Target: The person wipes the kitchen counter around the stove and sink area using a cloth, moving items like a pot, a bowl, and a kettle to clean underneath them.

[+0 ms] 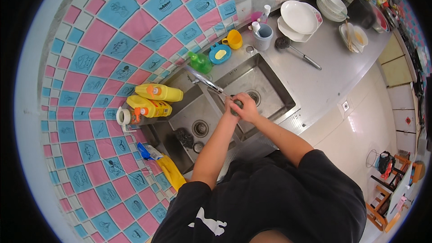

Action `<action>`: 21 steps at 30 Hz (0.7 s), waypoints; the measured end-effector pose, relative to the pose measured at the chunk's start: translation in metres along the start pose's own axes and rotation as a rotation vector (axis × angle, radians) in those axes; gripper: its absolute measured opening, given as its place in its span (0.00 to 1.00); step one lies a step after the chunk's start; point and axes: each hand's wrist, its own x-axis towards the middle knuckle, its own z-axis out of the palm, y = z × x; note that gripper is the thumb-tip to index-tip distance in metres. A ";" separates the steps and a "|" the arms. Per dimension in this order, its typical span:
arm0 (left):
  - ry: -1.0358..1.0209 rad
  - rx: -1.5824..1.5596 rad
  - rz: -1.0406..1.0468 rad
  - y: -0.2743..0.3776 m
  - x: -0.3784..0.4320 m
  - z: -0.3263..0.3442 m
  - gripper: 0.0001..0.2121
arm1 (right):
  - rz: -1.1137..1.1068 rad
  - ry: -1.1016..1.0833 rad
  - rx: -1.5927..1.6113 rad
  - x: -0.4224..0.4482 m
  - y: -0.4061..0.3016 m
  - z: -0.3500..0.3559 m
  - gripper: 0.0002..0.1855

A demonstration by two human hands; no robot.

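Note:
My left hand point(228, 105) and my right hand point(249, 107) are pressed together around a dark green scrubbing pad point(237, 105), partly hidden by the fingers. They are just below the spout of a chrome faucet point(210, 83), with what looks like a thin stream of water running onto them. Beneath the hands lies the divider of a stainless steel double sink point(281, 89). The right basin shows its drain point(253, 96). In the left basin, a dark steel wool scourer point(184, 137) rests beside a drain strainer point(200, 128).
Yellow detergent bottles point(158, 92) line the wall. A green pump bottle point(200, 62), blue soap dish point(220, 53), yellow mug point(233, 39) and grey cup point(263, 38) stand behind the sink. Rightward are a long-handled scrubber point(305, 56) and white plates point(298, 17). Yellow gloves point(171, 172) hang left.

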 end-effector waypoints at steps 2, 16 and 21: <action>0.130 0.058 -0.125 -0.022 0.010 0.042 0.28 | -0.110 0.185 -0.158 -0.016 0.099 0.022 0.17; 0.462 0.514 0.279 -0.029 -0.013 0.035 0.17 | 0.478 -0.010 0.002 0.025 0.016 -0.011 0.14; -0.021 0.096 0.337 0.008 0.002 -0.047 0.19 | 0.330 0.133 0.136 -0.014 -0.009 0.046 0.23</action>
